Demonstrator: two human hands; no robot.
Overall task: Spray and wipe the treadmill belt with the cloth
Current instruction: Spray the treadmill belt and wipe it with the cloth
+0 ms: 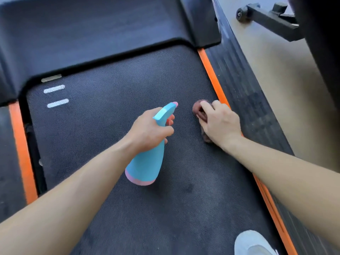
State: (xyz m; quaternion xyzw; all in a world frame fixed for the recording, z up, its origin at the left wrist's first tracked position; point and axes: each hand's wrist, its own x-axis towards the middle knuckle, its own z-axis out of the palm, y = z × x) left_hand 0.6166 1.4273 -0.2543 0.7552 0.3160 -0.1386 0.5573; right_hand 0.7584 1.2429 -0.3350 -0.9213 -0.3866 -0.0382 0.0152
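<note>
Wiping is in hand: the right hand (219,124) clamps the bunched cloth (199,111) onto the treadmill belt (110,107) beside its orange edge strip (211,74), while the left hand (149,131) grips the spray bottle (147,162) above the belt, so the next move likely calls for spraying an unwiped patch.
</note>
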